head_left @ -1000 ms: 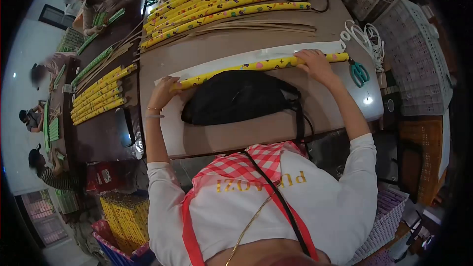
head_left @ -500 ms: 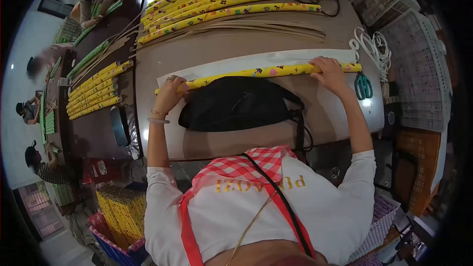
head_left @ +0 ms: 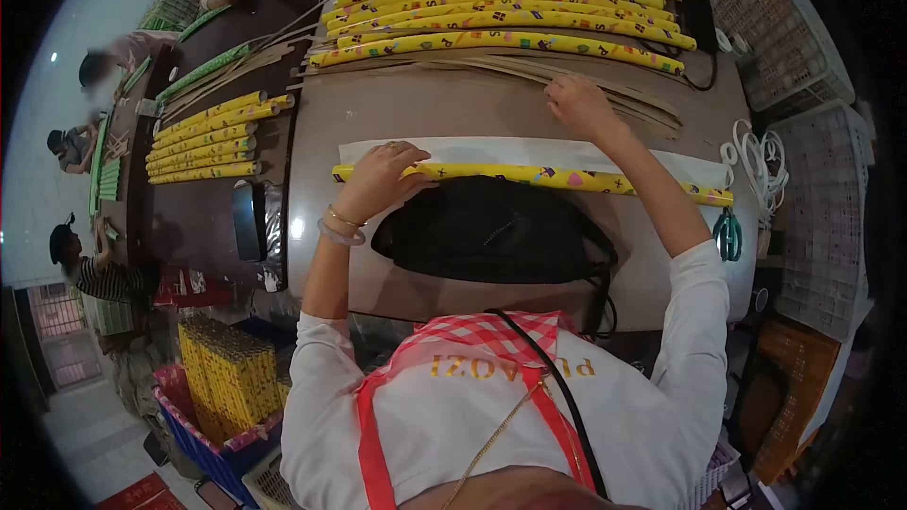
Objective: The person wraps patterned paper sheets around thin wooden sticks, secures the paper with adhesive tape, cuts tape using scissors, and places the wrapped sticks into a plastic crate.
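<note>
At twelve o'clock from the bag lies the roll, now pinched steady by our left hand alone; our right hand has moved to the strips at one o'clock, its grip unclear.

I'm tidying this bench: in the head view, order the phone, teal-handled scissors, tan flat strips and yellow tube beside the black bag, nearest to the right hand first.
1. Tan flat strips: immediately beside the right hand.
2. Yellow tube: below that hand in view.
3. Teal-handled scissors: by the tube's right end.
4. Phone: far left.
</note>
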Available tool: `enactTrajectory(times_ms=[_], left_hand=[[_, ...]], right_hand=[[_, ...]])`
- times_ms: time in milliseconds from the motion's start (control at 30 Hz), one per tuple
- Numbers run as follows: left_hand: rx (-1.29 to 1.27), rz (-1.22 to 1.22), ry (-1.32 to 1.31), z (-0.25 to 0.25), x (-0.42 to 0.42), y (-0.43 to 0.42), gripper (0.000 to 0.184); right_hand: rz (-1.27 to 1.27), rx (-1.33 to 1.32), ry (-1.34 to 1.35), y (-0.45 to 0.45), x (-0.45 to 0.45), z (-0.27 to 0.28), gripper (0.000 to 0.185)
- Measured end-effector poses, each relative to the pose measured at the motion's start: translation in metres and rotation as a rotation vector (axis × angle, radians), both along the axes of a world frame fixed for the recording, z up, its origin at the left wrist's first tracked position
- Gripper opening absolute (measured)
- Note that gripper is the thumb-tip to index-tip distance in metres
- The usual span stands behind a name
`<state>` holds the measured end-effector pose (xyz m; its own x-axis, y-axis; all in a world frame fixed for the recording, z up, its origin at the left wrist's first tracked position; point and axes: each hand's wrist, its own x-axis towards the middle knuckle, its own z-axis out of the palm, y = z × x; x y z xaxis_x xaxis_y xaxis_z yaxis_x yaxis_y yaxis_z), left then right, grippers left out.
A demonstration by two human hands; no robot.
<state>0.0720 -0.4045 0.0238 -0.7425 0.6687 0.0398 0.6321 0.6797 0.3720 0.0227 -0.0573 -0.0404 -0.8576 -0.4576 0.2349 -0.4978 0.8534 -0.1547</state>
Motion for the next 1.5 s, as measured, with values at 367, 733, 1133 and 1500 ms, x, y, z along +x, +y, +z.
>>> enactTrajectory(times_ms=[367, 733, 1133, 1500], left_hand=[[0.064, -0.152, 0.074, -0.009, -0.012, 0.041, 0.025], [0.166, -0.145, 0.158, -0.006, -0.055, 0.065, 0.032], [0.327, -0.187, -0.118, 0.012, -0.101, 0.091, 0.02], [0.529, -0.198, -0.066, 0.002, -0.112, 0.109, 0.025]], right_hand=[[-0.004, 0.39, 0.131, -0.027, -0.021, -0.014, 0.008], [-0.165, -0.118, -0.218, -0.014, -0.012, 0.032, 0.009], [-0.199, -0.691, -0.574, 0.022, 0.043, 0.11, 0.013], [-0.122, -0.527, 0.124, 0.039, 0.056, 0.149, 0.013]])
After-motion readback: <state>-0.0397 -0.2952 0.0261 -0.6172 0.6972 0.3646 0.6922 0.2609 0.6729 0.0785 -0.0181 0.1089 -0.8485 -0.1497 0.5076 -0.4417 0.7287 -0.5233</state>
